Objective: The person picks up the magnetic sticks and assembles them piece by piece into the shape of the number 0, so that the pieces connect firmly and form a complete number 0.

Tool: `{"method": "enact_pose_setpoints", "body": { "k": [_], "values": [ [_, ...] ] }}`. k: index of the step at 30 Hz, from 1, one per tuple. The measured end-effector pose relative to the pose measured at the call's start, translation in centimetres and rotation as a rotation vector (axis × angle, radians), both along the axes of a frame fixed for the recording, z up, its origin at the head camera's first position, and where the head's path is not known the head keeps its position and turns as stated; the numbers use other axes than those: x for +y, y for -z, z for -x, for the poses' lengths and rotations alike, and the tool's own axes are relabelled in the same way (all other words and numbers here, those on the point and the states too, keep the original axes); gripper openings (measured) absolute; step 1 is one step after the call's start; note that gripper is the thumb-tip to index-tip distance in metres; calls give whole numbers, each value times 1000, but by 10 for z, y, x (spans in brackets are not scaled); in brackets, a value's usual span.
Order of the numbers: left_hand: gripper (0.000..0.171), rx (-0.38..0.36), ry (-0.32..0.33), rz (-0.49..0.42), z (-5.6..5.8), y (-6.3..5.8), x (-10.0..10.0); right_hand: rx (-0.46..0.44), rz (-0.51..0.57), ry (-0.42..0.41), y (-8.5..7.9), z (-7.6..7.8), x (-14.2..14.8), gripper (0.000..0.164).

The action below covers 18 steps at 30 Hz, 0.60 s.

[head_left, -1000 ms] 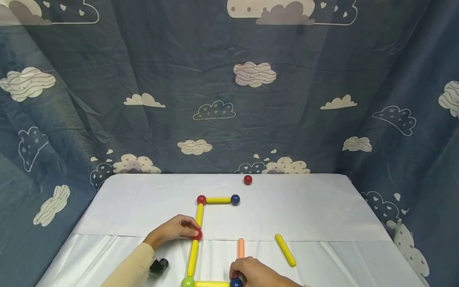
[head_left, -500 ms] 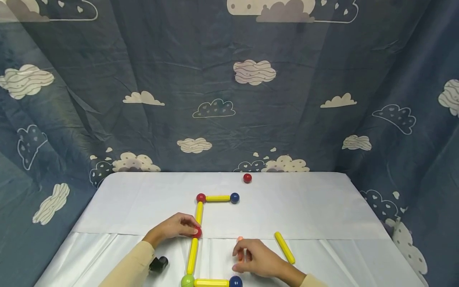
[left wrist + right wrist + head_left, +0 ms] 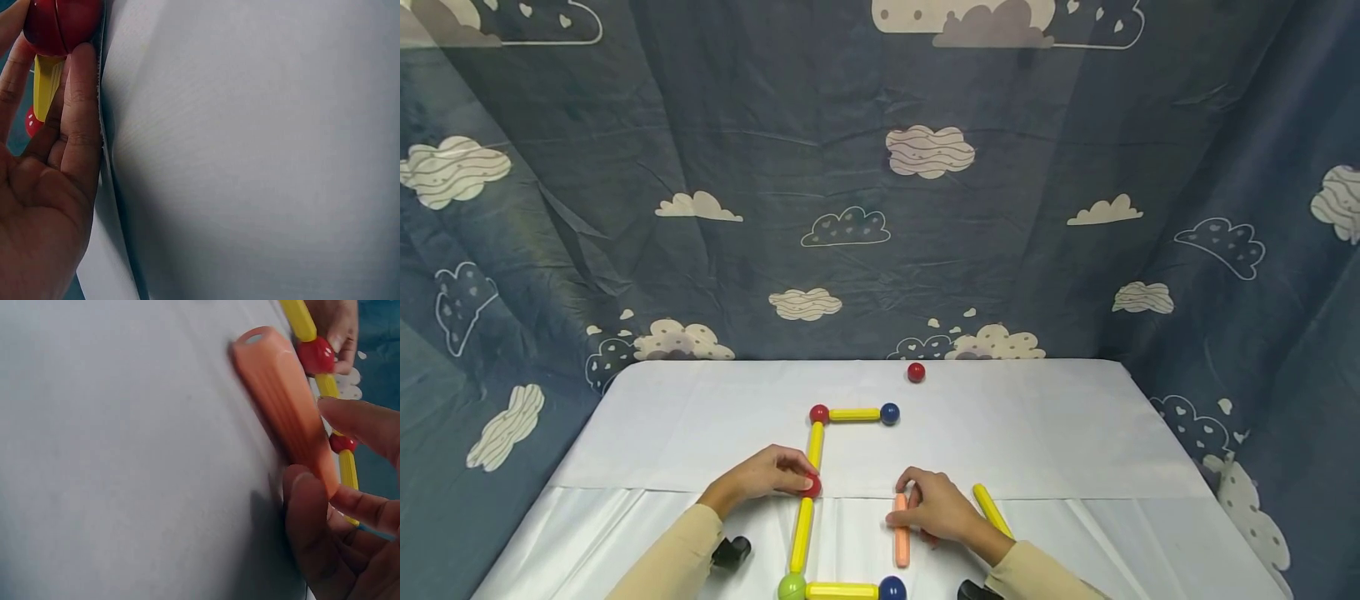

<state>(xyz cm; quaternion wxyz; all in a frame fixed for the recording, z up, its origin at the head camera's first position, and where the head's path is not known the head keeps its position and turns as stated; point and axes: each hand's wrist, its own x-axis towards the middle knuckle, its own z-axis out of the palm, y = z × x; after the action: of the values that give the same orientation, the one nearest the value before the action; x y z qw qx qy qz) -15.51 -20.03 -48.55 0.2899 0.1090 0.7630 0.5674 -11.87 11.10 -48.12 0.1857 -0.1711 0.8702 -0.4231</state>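
In the head view my left hand [image 3: 765, 477] grips a red ball [image 3: 812, 486] between thumb and fingers; this ball joins two yellow rods of a flat frame on the table. The left wrist view shows the red ball [image 3: 62, 22] close up at the fingertips. My right hand [image 3: 943, 508] has its thumb and a finger on opposite sides of an orange rod [image 3: 902, 542], pinching it. The right wrist view shows the orange rod [image 3: 284, 394] lengthwise, its near end between thumb and finger, the index finger apart from it.
The frame has a green ball [image 3: 792, 586], a blue ball [image 3: 892, 588], another red ball [image 3: 819, 414] and a second blue ball [image 3: 890, 413]. A loose red ball [image 3: 916, 372] lies at the table's far edge. A yellow rod [image 3: 992, 510] lies partly behind my right forearm.
My right hand has left the near blue ball, moved away from me, and taken hold of the orange rod. The left hand stays on its red ball.
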Motion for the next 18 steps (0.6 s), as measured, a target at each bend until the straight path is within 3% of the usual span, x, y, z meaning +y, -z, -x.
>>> {"method": "enact_pose_setpoints", "body": {
  "k": [6, 11, 18],
  "values": [
    [25, -2, 0, -5, -1, 1, 1, 39, -38, -8, 1, -1, -6, 29],
    [25, 2, -1, -11, -1, 1, 0, -8, 25, -28, 0, -1, -9, 25],
    [25, 4, -5, 2, -1, 1, -1, -84, 134, 7, -2, -5, -12, 26]
  ]
}}
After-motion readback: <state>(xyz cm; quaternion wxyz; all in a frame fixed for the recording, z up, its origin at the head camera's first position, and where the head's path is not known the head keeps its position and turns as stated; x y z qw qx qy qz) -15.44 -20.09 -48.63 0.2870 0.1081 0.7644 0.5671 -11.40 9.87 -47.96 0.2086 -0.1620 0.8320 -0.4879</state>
